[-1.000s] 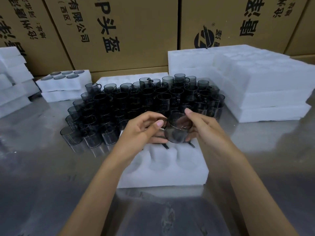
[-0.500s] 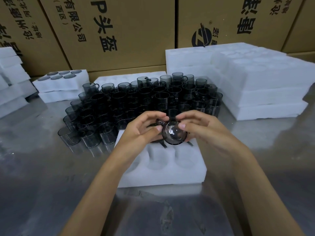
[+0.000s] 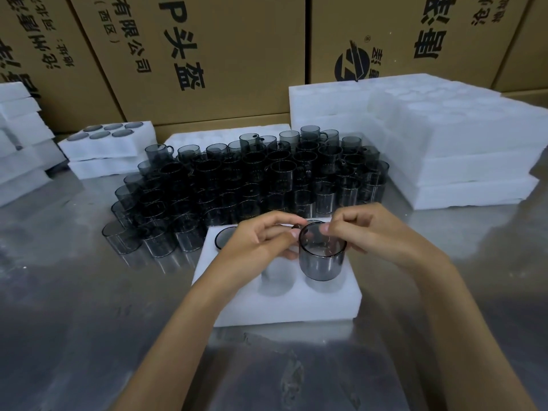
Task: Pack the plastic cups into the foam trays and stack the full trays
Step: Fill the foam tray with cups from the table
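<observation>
Now, your scene line by line, with every place given from the foam tray in front of you.

Foam tray (image 3: pixel 284 307): white, lying flat on the steel table (image 3: pixel 89 307), directly under your hands.

Cup in hand (image 3: pixel 321 253): smoky grey and see-through, upright, mouth up, above the tray's right-hand pocket; whether its base sits in the pocket you cannot tell.

Left hand (image 3: pixel 261 241): your thumb and fingers pinch at the cup's left rim, where a small dark handle part shows.

Right hand (image 3: pixel 370 229): your fingers are curled, and the fingertips pinch the cup's right rim.

Seated cup (image 3: pixel 224 237): 1 grey cup sits in the tray's far left pocket, partly hidden by your left hand.

Middle pocket (image 3: pixel 277 280): open foam hollow, just left of the held cup.

Loose cups (image 3: pixel 252 179): a dense dark cluster standing on the table just beyond the tray.

Empty trays (image 3: pixel 444 143): a white stack beyond and to the right of the tray.

Packed tray (image 3: pixel 106 140): beyond and to the left, showing 6 grey cup tops, resting on another white tray.

Cardboard boxes (image 3: pixel 237 54): behind everything, printed with black characters.
</observation>
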The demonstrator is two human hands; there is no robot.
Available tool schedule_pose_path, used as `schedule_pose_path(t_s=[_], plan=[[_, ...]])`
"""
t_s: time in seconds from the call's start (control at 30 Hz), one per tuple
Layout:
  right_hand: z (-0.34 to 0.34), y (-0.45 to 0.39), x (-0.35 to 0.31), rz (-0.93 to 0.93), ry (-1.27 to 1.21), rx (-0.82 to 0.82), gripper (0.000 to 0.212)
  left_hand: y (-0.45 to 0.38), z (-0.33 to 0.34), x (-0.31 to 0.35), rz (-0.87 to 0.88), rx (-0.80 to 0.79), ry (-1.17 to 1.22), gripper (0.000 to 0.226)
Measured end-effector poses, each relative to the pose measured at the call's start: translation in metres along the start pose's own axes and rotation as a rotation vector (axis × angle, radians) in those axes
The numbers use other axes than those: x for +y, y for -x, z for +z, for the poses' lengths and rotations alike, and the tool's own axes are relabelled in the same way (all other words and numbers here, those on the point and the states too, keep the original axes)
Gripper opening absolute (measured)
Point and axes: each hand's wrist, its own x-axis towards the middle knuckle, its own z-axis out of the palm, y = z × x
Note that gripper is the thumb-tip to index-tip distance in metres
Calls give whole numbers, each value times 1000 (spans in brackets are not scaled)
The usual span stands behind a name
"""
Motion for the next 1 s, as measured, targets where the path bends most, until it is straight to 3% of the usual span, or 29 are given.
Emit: schedule_pose_path(t_s=[0.47, 0.6, 0.73, 1.0], plan=[[-4, 4, -2, -6, -53, -86, 12, -3, 10, -11, 93, 100, -194, 26], [-5, 5, -5, -41, -30, -49, 12, -2, 9, -7, 110, 75, -204, 33], [-4, 5, -7, -35, -11, -77, 14, 3, 8, 2, 121, 19, -145, 19], [-4, 4, -3, -38, -42, -97, 8, 6, 5, 5, 62, -111, -335, 31]])
